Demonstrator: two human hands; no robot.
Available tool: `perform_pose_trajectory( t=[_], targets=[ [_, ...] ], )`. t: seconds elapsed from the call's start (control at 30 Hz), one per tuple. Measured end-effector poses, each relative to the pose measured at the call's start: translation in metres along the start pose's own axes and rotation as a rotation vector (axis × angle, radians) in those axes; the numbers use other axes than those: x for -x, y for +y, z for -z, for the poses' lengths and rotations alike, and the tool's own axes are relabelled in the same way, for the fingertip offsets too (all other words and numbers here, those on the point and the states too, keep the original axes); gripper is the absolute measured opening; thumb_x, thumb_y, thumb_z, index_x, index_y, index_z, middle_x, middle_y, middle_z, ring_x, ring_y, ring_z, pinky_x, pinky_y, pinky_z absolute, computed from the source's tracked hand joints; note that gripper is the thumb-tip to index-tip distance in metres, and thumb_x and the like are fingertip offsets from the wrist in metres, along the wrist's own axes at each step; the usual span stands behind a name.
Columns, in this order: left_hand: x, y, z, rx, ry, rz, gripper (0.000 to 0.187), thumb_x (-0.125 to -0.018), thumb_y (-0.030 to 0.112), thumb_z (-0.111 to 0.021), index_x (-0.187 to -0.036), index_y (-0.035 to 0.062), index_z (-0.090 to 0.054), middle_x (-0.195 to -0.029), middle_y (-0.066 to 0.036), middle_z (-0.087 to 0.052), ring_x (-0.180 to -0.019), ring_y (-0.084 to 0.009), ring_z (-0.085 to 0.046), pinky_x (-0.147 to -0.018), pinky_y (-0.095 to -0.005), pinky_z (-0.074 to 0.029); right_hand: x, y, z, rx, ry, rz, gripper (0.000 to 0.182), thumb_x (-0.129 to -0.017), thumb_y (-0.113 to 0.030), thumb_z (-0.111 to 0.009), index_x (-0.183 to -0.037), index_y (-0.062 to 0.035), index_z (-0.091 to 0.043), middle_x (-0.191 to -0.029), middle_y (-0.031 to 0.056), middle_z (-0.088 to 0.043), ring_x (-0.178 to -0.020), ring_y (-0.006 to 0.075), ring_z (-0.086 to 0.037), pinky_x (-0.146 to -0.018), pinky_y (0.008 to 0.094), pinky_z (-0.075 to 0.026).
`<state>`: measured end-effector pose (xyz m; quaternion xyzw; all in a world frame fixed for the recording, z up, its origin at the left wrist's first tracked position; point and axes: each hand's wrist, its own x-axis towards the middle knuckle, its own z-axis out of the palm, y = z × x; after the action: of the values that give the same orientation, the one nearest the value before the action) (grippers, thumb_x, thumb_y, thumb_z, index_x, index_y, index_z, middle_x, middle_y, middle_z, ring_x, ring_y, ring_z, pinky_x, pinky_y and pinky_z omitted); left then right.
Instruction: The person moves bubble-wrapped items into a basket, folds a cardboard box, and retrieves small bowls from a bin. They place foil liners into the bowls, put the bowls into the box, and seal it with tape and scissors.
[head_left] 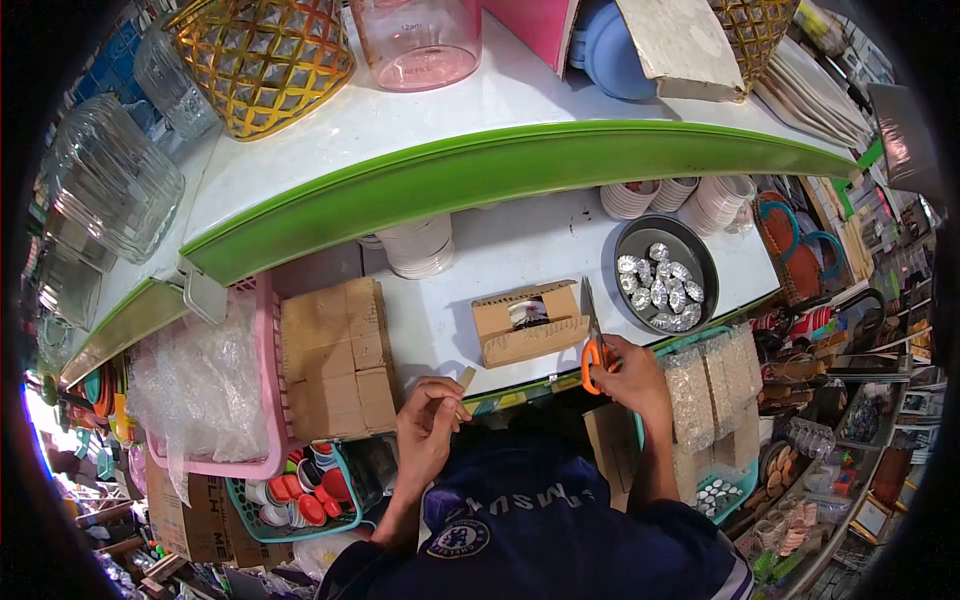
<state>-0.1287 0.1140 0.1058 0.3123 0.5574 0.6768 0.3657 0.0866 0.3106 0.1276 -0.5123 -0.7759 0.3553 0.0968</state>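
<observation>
My right hand (630,374) is closed round the orange handles of a pair of scissors (592,352), whose blades point away from me over the white shelf (440,309). My left hand (432,408) pinches a small tan strip (466,377) near the shelf's front edge. Between the hands and a little farther back lies a small brown cardboard box (525,338) with a dark picture on it, just left of the scissors. A round dark pan (707,275) holding several crinkled silver foil cups (658,290) stands to the right.
Left of the box sit stacked cardboard boxes (338,350) and a pink basket (272,400) of clear plastic wrap. Stacks of white cups (418,246) stand farther back. A green-edged upper shelf (500,165) overhangs the work surface. Teal baskets (350,520) are below on both sides.
</observation>
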Motion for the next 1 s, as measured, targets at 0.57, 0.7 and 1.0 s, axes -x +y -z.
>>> perform_pose_trajectory(
  t=[0.57,0.7,1.0],
  targets=[
    [-0.012,-0.016,0.001,0.233,0.104,-0.019,0.009,-0.1,0.013,-0.051,-0.1,0.0037,-0.052,-0.1,-0.007,-0.052,-0.062,-0.0077,-0.048,-0.053,-0.0217,-0.035,0.034,0.013,-0.005,-0.768,0.131,0.25,0.057,-0.075,0.004,-0.074,-0.127,-0.0026,-0.049,-0.1,0.008,-0.066,-0.08,0.0113,-0.064,-0.064,0.0219,-0.051],
    [-0.013,-0.015,0.0,0.257,0.127,-0.006,0.009,-0.1,0.013,-0.051,-0.1,0.0045,-0.051,-0.101,-0.007,-0.052,-0.061,-0.008,-0.047,-0.052,-0.022,-0.035,0.048,-0.01,-0.004,-0.361,-0.003,0.466,0.057,-0.067,-0.008,-0.085,-0.12,-0.0059,-0.063,-0.094,0.0072,-0.066,-0.076,0.0133,-0.062,-0.064,0.0258,-0.048],
    [-0.011,-0.022,-0.003,0.25,0.141,-0.035,0.006,-0.099,0.011,-0.05,-0.098,0.005,-0.05,-0.105,-0.009,-0.052,-0.059,-0.0076,-0.044,-0.052,-0.0215,-0.036,0.05,-0.048,0.002,-0.033,-0.03,0.756,0.063,-0.06,-0.032,-0.089,-0.115,-0.0103,-0.068,-0.084,0.0046,-0.064,-0.071,0.0216,-0.061,-0.064,0.0319,-0.049]
  ],
)
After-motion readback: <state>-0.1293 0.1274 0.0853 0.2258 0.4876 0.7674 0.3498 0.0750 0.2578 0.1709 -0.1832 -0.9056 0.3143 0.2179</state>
